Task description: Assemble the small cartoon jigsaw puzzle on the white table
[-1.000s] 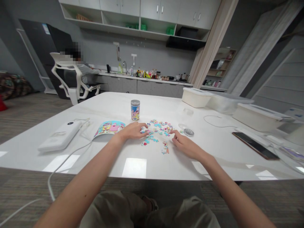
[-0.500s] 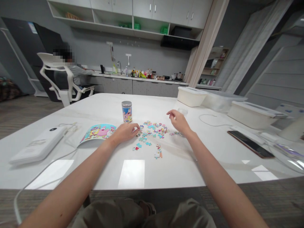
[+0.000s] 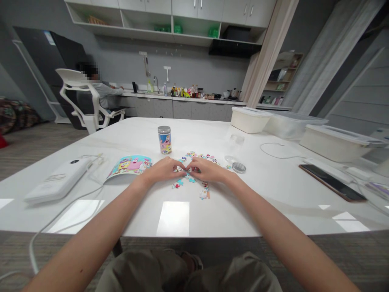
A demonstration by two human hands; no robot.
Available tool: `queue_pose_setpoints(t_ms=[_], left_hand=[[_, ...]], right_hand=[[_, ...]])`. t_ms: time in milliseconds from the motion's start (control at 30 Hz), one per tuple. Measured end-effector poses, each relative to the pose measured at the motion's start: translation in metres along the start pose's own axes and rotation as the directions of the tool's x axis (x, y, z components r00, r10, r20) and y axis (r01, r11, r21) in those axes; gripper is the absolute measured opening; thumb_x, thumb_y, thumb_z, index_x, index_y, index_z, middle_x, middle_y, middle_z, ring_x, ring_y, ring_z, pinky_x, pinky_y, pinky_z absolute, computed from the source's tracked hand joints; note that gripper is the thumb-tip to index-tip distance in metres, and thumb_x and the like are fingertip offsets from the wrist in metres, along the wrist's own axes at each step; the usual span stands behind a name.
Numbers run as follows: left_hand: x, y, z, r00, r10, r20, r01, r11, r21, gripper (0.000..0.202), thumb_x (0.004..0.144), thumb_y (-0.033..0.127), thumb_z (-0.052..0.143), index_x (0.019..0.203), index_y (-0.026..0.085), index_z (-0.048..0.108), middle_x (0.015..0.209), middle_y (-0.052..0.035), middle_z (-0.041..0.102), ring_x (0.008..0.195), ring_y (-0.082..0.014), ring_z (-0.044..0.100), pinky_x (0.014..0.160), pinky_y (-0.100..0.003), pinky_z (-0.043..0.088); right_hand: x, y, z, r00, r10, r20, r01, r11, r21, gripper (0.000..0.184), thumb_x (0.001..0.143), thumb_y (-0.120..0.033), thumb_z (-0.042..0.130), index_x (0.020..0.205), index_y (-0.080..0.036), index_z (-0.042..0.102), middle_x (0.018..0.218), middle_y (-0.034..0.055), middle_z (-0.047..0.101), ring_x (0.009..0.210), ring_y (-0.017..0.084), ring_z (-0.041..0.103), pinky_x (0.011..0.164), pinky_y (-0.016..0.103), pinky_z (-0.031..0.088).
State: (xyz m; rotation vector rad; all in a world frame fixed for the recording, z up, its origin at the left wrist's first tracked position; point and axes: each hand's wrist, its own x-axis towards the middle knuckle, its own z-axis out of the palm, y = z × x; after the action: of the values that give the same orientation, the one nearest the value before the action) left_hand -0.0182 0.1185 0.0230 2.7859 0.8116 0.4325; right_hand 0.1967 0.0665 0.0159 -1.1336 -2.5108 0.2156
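My left hand (image 3: pixel 165 168) and my right hand (image 3: pixel 207 169) meet at their fingertips over the loose pieces. Both are closed in a pinch on a small jigsaw piece (image 3: pixel 187 170), mostly hidden by the fingers. Colourful jigsaw pieces (image 3: pixel 192 154) lie scattered behind and around the hands, partly covered by them. Nearer to me are a few light blue pieces and a small joined section (image 3: pixel 204 194) showing a white and orange figure. Left of my left hand is a curved cartoon picture sheet (image 3: pixel 129 166). Behind it stands a closed cartoon tin (image 3: pixel 164 140) with a silver lid.
A clear jar (image 3: pixel 236 144) and a round silver lid (image 3: pixel 238 167) are right of the pieces. A white device (image 3: pixel 57 180) with a cable lies left. Toward the right are a phone (image 3: pixel 331 182) and lidded boxes (image 3: pixel 251 120). A person (image 3: pixel 105 93) sits at the far left.
My right hand has come left and down from beside the clear jar to meet my left hand over the pieces. My left hand has shifted slightly right. The view has tilted a little.
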Motion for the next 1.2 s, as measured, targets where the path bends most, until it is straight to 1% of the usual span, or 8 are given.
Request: queue_pose_setpoints(t_ms=[167,367,533,700,833,1000,1100,1200], left_hand=[[0.001,-0.005,-0.001,0.998,-0.049,0.024,0.050,0.998,-0.038,0.030,0.084,0.040,0.059,0.100,0.020,0.076,0.056,0.0006,0.061,0.052,-0.0111,0.049,0.057,-0.023,0.034],[-0.001,-0.001,-0.004,0.996,-0.089,0.004,0.089,0.996,0.024,0.028,0.086,0.025,0.052,0.100,0.019,0.075,0.064,-0.0031,0.067,0.058,-0.0133,0.056,0.061,-0.024,0.038],[-0.002,0.003,-0.004,0.998,-0.054,0.009,0.054,0.999,-0.001,0.029,0.083,0.037,0.058,0.097,0.018,0.075,0.058,-0.0006,0.062,0.055,-0.0128,0.054,0.059,-0.023,0.037],[0.000,0.001,-0.001,0.999,-0.050,0.014,0.050,0.998,0.023,0.025,0.083,0.025,0.054,0.096,0.019,0.074,0.054,0.0009,0.059,0.053,-0.0122,0.053,0.059,-0.023,0.037],[-0.001,0.003,-0.001,0.998,-0.069,-0.011,0.070,0.997,0.044,0.028,0.085,0.025,0.052,0.104,0.019,0.072,0.056,0.0007,0.061,0.056,-0.0133,0.056,0.064,-0.024,0.040],[-0.001,0.004,-0.002,0.998,0.007,0.056,-0.008,1.000,0.010,0.036,0.081,0.015,0.048,0.105,0.021,0.074,0.061,0.0000,0.066,0.056,-0.0123,0.057,0.063,-0.023,0.040],[-0.001,0.003,-0.002,0.998,-0.046,0.034,0.044,0.997,0.060,0.032,0.083,0.020,0.049,0.102,0.020,0.075,0.063,-0.0013,0.067,0.059,-0.0136,0.059,0.063,-0.023,0.041],[-0.001,0.004,-0.004,0.986,-0.161,-0.034,0.164,0.976,0.140,0.031,0.085,0.025,0.048,0.105,0.021,0.072,0.071,-0.0028,0.069,0.067,-0.0167,0.063,0.068,-0.026,0.043]], right_hand=[[-0.001,0.003,-0.001,0.998,0.055,0.010,-0.054,0.998,-0.011,0.017,0.087,-0.011,0.057,0.099,-0.019,0.066,0.090,0.0056,0.057,0.087,0.018,0.056,0.080,0.031,0.043],[-0.001,-0.002,-0.004,0.995,0.091,0.027,-0.091,0.995,-0.028,0.013,0.087,-0.016,0.058,0.098,-0.018,0.065,0.094,0.0070,0.058,0.090,0.019,0.055,0.083,0.033,0.043],[0.002,-0.009,-0.001,0.992,0.126,0.004,-0.126,0.992,-0.015,0.013,0.088,-0.022,0.061,0.100,-0.018,0.064,0.090,0.0056,0.059,0.087,0.018,0.055,0.079,0.031,0.042],[0.005,-0.011,-0.001,0.977,0.212,0.001,-0.212,0.977,0.036,0.009,0.086,-0.017,0.061,0.093,-0.015,0.065,0.088,0.0051,0.060,0.085,0.016,0.055,0.075,0.028,0.042],[0.005,-0.010,-0.001,0.969,0.245,0.024,-0.246,0.967,0.072,0.007,0.082,-0.015,0.061,0.088,-0.014,0.065,0.084,0.0047,0.061,0.079,0.015,0.055,0.071,0.026,0.041],[0.002,-0.007,-0.005,0.966,0.257,0.038,-0.259,0.965,0.051,0.008,0.078,-0.009,0.058,0.077,-0.016,0.062,0.080,0.0042,0.062,0.077,0.015,0.055,0.071,0.026,0.041],[0.000,-0.006,-0.009,0.961,0.269,0.066,-0.271,0.962,0.020,0.008,0.079,-0.009,0.057,0.079,-0.017,0.061,0.083,0.0055,0.063,0.077,0.016,0.055,0.072,0.027,0.042],[-0.001,-0.009,-0.012,0.957,0.284,0.060,-0.284,0.959,0.004,0.006,0.082,-0.016,0.059,0.088,-0.017,0.061,0.092,0.0077,0.063,0.083,0.018,0.056,0.076,0.028,0.042]])
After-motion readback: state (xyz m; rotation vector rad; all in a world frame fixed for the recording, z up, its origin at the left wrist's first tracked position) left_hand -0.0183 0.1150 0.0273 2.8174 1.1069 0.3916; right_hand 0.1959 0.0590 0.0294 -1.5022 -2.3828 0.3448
